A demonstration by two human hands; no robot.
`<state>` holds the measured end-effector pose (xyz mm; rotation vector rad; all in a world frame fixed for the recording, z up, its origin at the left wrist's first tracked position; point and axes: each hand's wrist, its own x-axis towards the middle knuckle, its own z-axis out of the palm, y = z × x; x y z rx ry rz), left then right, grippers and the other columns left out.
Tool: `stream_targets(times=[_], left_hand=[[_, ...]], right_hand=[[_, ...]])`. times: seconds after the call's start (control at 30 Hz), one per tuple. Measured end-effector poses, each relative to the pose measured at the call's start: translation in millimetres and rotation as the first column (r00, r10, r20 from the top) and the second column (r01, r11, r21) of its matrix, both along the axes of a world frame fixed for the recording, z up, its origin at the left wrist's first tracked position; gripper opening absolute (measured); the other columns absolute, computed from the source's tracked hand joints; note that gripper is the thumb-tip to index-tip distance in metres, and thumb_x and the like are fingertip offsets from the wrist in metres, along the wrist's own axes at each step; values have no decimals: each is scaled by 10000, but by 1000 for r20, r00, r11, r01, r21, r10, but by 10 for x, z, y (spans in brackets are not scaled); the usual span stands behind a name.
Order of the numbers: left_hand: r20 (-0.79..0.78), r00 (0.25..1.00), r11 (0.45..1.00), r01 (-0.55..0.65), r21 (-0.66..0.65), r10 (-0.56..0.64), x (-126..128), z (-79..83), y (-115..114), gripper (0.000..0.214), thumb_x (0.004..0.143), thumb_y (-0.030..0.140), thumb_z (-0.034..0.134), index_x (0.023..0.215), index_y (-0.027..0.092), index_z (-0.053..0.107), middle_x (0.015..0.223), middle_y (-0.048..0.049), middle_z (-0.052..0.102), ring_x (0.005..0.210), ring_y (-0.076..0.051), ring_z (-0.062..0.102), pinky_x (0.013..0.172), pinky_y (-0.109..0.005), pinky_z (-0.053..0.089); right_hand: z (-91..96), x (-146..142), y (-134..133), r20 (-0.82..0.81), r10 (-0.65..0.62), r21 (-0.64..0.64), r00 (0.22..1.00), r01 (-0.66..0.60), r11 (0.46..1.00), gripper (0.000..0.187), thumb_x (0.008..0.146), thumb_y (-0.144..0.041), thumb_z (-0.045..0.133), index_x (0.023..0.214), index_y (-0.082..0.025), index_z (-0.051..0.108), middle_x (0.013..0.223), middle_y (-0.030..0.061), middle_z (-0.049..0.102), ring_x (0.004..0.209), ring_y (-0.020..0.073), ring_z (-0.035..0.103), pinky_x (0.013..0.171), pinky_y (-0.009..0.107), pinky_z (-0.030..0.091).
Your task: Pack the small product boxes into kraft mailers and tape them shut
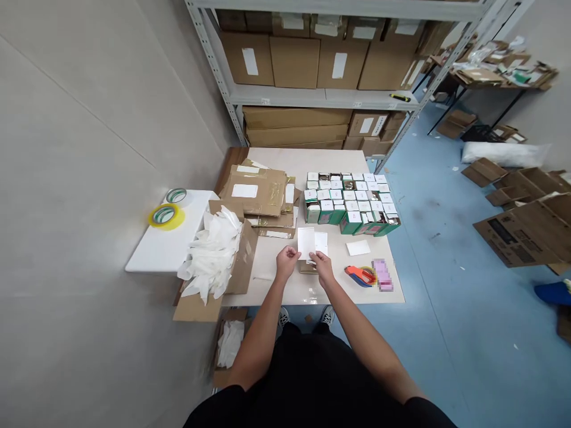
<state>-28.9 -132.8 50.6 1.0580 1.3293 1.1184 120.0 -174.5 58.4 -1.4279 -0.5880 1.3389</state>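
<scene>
My left hand (286, 261) and my right hand (322, 263) meet over the front of the beige table (285, 284). Both pinch a white card or folded paper (311, 242) from below, and its two flaps stand up above my fingers. Under my hands lies a small brown box (307, 268), partly hidden. To the right lie a loose white card (358, 247) and a red and blue tape dispenser (362, 276). Behind them stand several rows of small green and white boxes (351, 204).
A stack of flat brown cartons (259, 193) and a box of white plastic bags (213, 255) fill the table's left. Rolls of tape (166, 216) sit on a white side shelf (154, 252). Metal shelving (312, 95) with cartons stands behind; opened cartons (521, 223) litter the blue floor.
</scene>
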Motion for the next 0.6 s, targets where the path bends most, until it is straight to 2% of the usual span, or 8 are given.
stream_targets(times=[0.07, 0.17, 0.27, 0.37, 0.47, 0.6], left_hand=[[-87, 996, 1000, -20, -22, 18, 86, -150, -24, 337, 658, 434, 780, 693, 220, 522, 680, 44, 579, 654, -125, 563, 702, -263, 482], [-244, 970, 996, -14, -90, -8, 205, -401, -68, 259, 675, 376, 742, 679, 225, 532, 665, 44, 587, 667, -139, 570, 708, -265, 463], [-383, 922, 983, -21, -182, -51, 291, -633, -100, 176, 699, 296, 705, 675, 225, 546, 671, 34, 607, 691, -156, 589, 721, -270, 446], [-452, 888, 972, -32, -234, -80, 328, -805, -110, 136, 729, 252, 680, 687, 222, 554, 699, 18, 636, 717, -169, 610, 732, -273, 435], [-486, 868, 966, -34, -257, -99, 315, -926, -103, 117, 750, 229, 674, 711, 219, 564, 718, 10, 655, 733, -174, 623, 739, -272, 433], [-527, 842, 959, -44, -280, -115, 262, -1050, -101, 105, 769, 202, 673, 731, 217, 576, 751, 4, 675, 745, -172, 633, 745, -266, 436]], right_hand=[[-192, 104, 11, 89, -5, -42, 996, 8, 999, 386, 667, -577, 768, 804, -219, 730, 862, 36, 711, 751, 181, 640, 631, 296, 541], [-473, 238, 36, 269, 50, -102, 962, -23, 995, 346, 659, -555, 751, 750, -223, 709, 635, -28, 629, 623, 176, 596, 608, 302, 510], [-710, 294, 50, 451, 66, -173, 890, 15, 985, 333, 641, -436, 775, 889, -221, 724, 513, -81, 558, 578, 188, 599, 644, 302, 495], [-891, 267, 36, 548, 69, -205, 833, 54, 977, 416, 648, -320, 754, 1048, -226, 684, 536, -97, 566, 599, 202, 621, 647, 292, 467], [-1010, 198, 9, 597, 102, -232, 796, 50, 971, 391, 685, -277, 731, 1063, -238, 640, 584, -92, 573, 628, 207, 623, 629, 279, 423], [-1074, 110, -8, 641, 193, -298, 743, 10, 954, 361, 760, -269, 720, 1101, -241, 605, 667, -61, 614, 701, 212, 646, 636, 272, 392]])
